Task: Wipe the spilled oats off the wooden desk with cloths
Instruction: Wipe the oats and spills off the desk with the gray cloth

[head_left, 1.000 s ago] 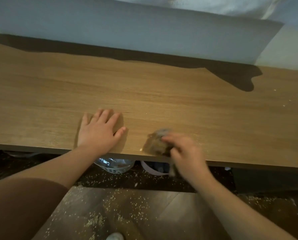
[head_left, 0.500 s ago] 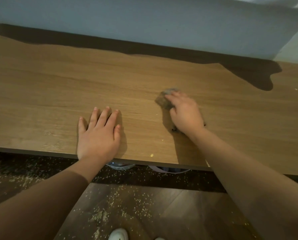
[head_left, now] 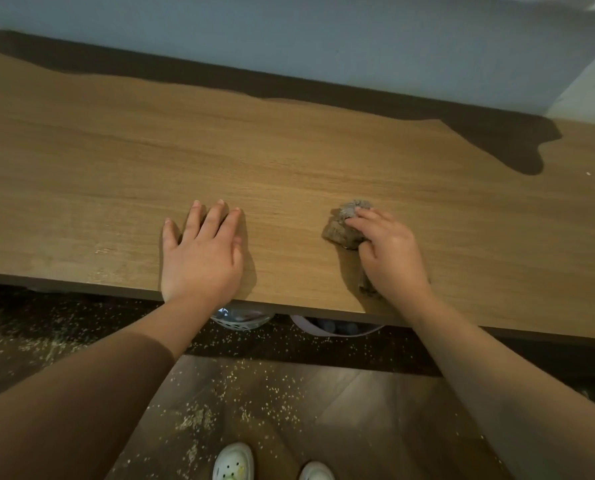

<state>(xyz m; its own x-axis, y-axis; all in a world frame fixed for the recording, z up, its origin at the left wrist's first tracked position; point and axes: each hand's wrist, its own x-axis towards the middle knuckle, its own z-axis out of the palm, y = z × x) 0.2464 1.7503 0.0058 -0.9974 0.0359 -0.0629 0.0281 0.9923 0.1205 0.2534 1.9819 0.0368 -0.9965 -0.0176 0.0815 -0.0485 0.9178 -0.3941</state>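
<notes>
- Since half a second ago, the cloth (head_left: 347, 226) is drawn back toward the near edge of the desk (head_left: 81, 161) by the right hand (head_left: 391, 252); the left hand (head_left: 200, 256) is kept in place.
- The desk is seen almost bare; a few stray oats (head_left: 588, 173) are left far right.
- Most oats are scattered on the floor (head_left: 254, 403).
- The left fingers (head_left: 216, 216) are spread flat; the bunched cloth is pinched by the right fingers.
- The wiping is judged nearly finished.

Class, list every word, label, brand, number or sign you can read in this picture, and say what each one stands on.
None: no readable text appears anywhere. The desk, cloth, wall, shoes and baskets under the desk show no legible writing.
</notes>
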